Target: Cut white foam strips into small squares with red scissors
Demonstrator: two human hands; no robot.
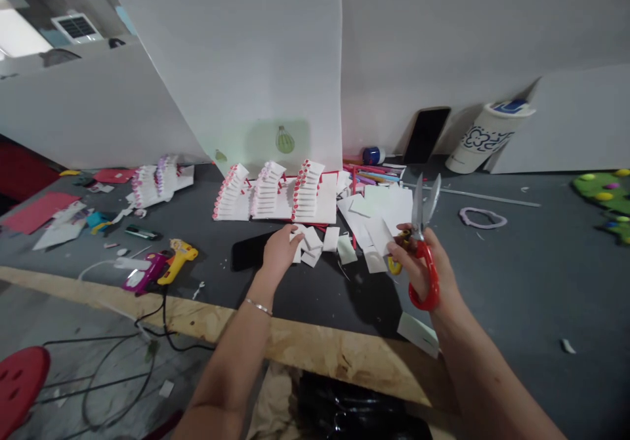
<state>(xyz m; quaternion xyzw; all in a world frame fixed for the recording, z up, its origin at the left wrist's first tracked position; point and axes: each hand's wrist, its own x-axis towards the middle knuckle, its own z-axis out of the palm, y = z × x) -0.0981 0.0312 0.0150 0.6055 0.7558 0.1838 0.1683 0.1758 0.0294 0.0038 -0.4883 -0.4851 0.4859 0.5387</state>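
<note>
My right hand [426, 263] holds a pair of red-handled scissors [428, 273], blades open and pointing up. The same hand pinches a small white paper card [380, 235] between thumb and fingers. My left hand [280, 251] reaches to a loose pile of small white cards [311, 240], its fingertips closed at a card on the pile's left side. Partly behind that hand lies a black phone [247, 252]. Beyond the pile stand three stepped rows of folded white paper with red and pink edges [266, 194]. White sheets [396, 204] lie behind my right hand.
Left are a yellow glue gun [178, 261], a purple power strip [146, 273] and a utility knife [142, 233]. Colored pens [374, 174], a leaning phone [427, 134] and a paper cup [485, 137] stand along the white boards. A lilac ring [482, 218] lies right. Cables [165, 322] hang off the front edge.
</note>
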